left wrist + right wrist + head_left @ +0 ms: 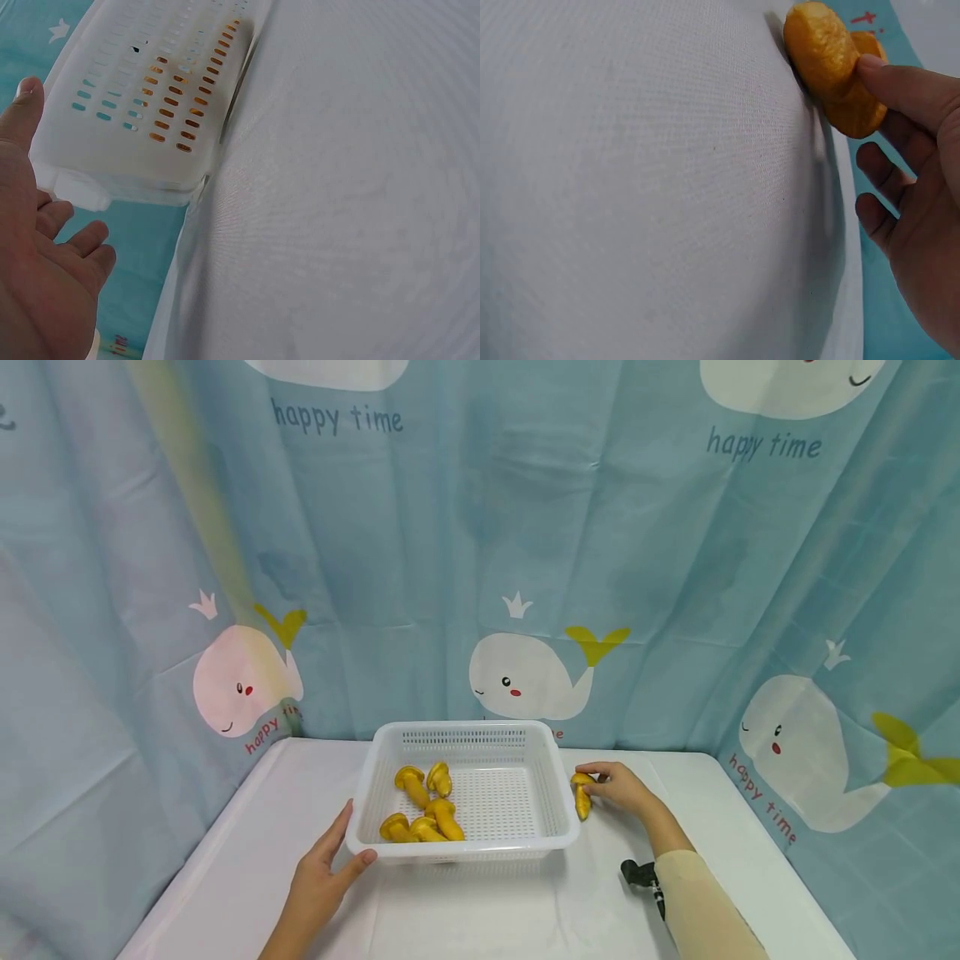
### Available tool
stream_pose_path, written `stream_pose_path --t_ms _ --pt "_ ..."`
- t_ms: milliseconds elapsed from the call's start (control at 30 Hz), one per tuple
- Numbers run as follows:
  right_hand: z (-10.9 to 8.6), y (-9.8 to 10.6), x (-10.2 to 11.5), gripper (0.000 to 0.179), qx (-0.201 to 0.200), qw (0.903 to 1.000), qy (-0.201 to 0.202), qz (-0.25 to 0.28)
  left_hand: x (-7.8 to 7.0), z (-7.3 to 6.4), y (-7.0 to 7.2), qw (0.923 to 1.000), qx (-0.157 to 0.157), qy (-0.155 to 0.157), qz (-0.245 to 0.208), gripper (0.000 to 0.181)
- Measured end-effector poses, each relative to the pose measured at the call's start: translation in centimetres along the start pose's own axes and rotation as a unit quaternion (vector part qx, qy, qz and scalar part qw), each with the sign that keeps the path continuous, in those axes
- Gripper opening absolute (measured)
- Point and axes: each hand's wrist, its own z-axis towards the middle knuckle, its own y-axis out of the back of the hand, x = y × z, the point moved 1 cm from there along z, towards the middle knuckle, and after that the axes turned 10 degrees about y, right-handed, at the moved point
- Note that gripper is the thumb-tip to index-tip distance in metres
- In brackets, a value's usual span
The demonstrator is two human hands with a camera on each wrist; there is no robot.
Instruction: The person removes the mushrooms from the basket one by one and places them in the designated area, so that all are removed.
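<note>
A white perforated plastic basket (472, 848) stands on the table, with several yellow toy-like mushrooms (446, 820) in its left half. At its front left corner is my left hand (318, 877), thumb by the front rim and the fingers along the left side. The left wrist view shows the basket's slotted wall (150, 97) beside the thumb, with the other fingers loosely bent near the rim. Right of the basket, my right hand (624, 788) pinches another yellow mushroom (821, 52) between thumb and fingers, close over the table. Its two lower fingers touch nothing.
The white-covered table (465, 910) ends at the back against a blue curtain (435, 568) printed with whales. A small black device (639, 873) shows beside the right sleeve (705, 910). Curtain also hangs along both sides.
</note>
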Motion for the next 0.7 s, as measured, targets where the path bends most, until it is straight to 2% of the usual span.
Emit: stream_pose_path --t_ms 700 --pt "0.24 -0.09 0.57 0.04 0.004 0.9999 -0.007 -0.005 0.31 -0.04 0.09 0.9999 0.005 0.007 -0.008 0.091"
